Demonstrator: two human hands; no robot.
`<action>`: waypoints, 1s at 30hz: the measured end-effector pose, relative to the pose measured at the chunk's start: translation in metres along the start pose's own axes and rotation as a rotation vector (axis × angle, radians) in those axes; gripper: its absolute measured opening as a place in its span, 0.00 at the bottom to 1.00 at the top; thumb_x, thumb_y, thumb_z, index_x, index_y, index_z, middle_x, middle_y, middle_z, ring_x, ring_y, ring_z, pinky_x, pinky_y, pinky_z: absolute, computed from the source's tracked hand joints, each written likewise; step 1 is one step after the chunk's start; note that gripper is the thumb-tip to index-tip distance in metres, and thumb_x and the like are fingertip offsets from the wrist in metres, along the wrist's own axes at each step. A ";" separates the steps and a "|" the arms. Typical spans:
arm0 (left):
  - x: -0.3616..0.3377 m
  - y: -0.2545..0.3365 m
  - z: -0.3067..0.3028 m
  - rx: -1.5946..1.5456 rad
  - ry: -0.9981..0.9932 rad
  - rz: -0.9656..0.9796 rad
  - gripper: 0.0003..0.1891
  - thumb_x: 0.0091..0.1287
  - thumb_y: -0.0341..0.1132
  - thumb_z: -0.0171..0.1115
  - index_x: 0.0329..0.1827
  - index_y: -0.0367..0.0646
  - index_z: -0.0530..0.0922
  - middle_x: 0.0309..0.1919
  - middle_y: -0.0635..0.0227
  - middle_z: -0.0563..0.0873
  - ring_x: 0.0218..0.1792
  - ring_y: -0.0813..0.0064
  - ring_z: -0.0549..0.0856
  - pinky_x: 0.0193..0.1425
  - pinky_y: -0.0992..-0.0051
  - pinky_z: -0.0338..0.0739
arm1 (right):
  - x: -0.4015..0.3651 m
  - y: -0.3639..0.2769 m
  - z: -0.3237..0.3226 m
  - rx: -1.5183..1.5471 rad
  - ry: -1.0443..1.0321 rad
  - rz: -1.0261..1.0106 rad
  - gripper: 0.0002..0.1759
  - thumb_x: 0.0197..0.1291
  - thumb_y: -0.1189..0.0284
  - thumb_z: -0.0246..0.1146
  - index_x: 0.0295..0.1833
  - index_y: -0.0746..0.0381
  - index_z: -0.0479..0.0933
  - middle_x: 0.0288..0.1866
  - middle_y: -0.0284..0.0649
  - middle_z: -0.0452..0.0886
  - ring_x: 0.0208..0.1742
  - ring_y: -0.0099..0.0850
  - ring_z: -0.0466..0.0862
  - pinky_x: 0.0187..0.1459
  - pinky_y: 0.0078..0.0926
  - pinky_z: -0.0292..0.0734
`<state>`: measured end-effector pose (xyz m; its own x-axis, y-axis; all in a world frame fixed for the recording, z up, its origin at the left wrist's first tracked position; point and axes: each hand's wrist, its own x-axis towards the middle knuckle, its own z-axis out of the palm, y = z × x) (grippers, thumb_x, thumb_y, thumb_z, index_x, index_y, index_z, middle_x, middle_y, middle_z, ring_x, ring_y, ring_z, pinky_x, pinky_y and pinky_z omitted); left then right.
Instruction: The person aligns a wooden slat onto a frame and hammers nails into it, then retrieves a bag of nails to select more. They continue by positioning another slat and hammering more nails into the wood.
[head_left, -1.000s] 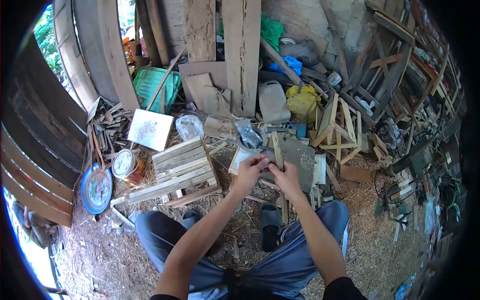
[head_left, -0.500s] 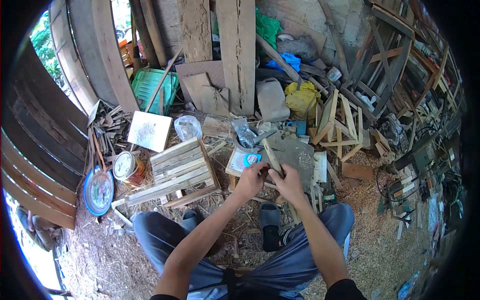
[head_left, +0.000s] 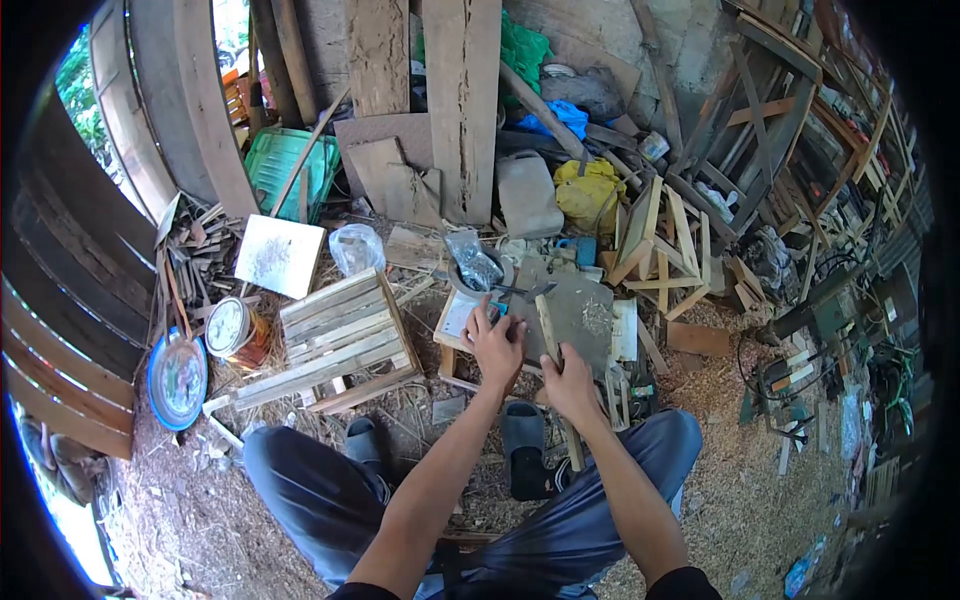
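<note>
My right hand (head_left: 570, 382) is closed around a narrow wooden stick (head_left: 548, 335), which slants from the work surface down past my knee. My left hand (head_left: 498, 350) is to its left, over a white-topped block (head_left: 455, 314), fingers apart and one pointing forward. Part of a blue object (head_left: 498, 309) shows beside those fingers, mostly covered by the hand. Just ahead sits a round bowl (head_left: 508, 270) with a clear plastic bag (head_left: 472, 260) of small dark pieces in it. A dark metal tool head (head_left: 540, 291) lies near the stick's upper end, on a grey board (head_left: 585, 320).
A slatted wooden piece (head_left: 345, 335) stands to the left, near a paint can (head_left: 240, 333) and a blue-rimmed basin (head_left: 162, 385). Wooden frames (head_left: 665, 240) lean at right, before a machine (head_left: 825, 330). Sawdust and scraps cover the floor (head_left: 740, 470).
My left hand has parted from the right and moved forward over the blue object. My right hand keeps the stick, now more upright and lower. The view has shifted slightly.
</note>
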<state>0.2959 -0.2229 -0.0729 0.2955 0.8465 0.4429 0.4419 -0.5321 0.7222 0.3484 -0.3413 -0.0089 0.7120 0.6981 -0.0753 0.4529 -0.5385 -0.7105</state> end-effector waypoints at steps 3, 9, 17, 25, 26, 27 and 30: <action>-0.003 -0.007 0.006 -0.008 0.021 0.038 0.06 0.54 0.37 0.69 0.33 0.47 0.85 0.66 0.61 0.69 0.65 0.54 0.64 0.64 0.50 0.52 | -0.006 -0.007 0.001 -0.043 -0.033 0.032 0.19 0.67 0.61 0.54 0.52 0.68 0.69 0.42 0.61 0.80 0.47 0.63 0.77 0.48 0.55 0.70; -0.002 -0.006 0.006 -0.025 0.016 0.016 0.07 0.54 0.37 0.70 0.33 0.46 0.85 0.66 0.62 0.69 0.65 0.55 0.64 0.63 0.50 0.53 | -0.010 -0.015 -0.005 -0.049 -0.029 0.103 0.20 0.67 0.62 0.54 0.52 0.69 0.71 0.41 0.64 0.79 0.48 0.62 0.77 0.48 0.53 0.71; -0.003 -0.007 0.008 -0.015 0.045 0.028 0.06 0.53 0.36 0.70 0.31 0.47 0.85 0.63 0.64 0.72 0.64 0.56 0.65 0.63 0.51 0.53 | -0.013 -0.012 -0.005 -0.144 0.044 -0.023 0.20 0.69 0.64 0.51 0.53 0.71 0.68 0.35 0.66 0.79 0.41 0.64 0.79 0.44 0.56 0.72; -0.003 -0.008 0.009 -0.010 0.054 0.041 0.06 0.52 0.36 0.70 0.30 0.47 0.85 0.60 0.65 0.74 0.64 0.56 0.66 0.62 0.51 0.54 | -0.009 -0.010 -0.008 -0.196 -0.079 0.015 0.17 0.69 0.65 0.51 0.49 0.70 0.67 0.32 0.65 0.79 0.39 0.64 0.79 0.42 0.56 0.73; -0.004 -0.009 0.010 -0.005 0.061 0.047 0.06 0.51 0.36 0.70 0.30 0.47 0.85 0.60 0.65 0.74 0.64 0.57 0.66 0.62 0.52 0.54 | -0.008 -0.009 -0.007 -0.169 -0.064 -0.004 0.16 0.69 0.66 0.52 0.49 0.70 0.67 0.31 0.65 0.78 0.39 0.64 0.79 0.42 0.57 0.72; -0.004 -0.009 0.010 -0.003 0.059 0.043 0.06 0.51 0.36 0.70 0.30 0.47 0.85 0.60 0.65 0.74 0.64 0.57 0.66 0.62 0.52 0.54 | -0.009 -0.013 -0.008 -0.169 -0.068 -0.003 0.16 0.69 0.66 0.52 0.49 0.70 0.67 0.31 0.65 0.78 0.39 0.64 0.79 0.42 0.57 0.72; -0.004 -0.008 0.009 0.000 0.060 0.051 0.06 0.51 0.36 0.71 0.30 0.47 0.85 0.58 0.66 0.75 0.63 0.58 0.67 0.61 0.53 0.55 | -0.011 -0.020 -0.010 -0.132 0.020 0.011 0.15 0.68 0.67 0.53 0.48 0.70 0.68 0.30 0.65 0.78 0.39 0.64 0.79 0.42 0.57 0.72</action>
<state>0.2988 -0.2223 -0.0853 0.2660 0.8181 0.5099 0.4277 -0.5742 0.6981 0.3370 -0.3434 0.0129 0.7276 0.6827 -0.0675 0.5107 -0.6047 -0.6112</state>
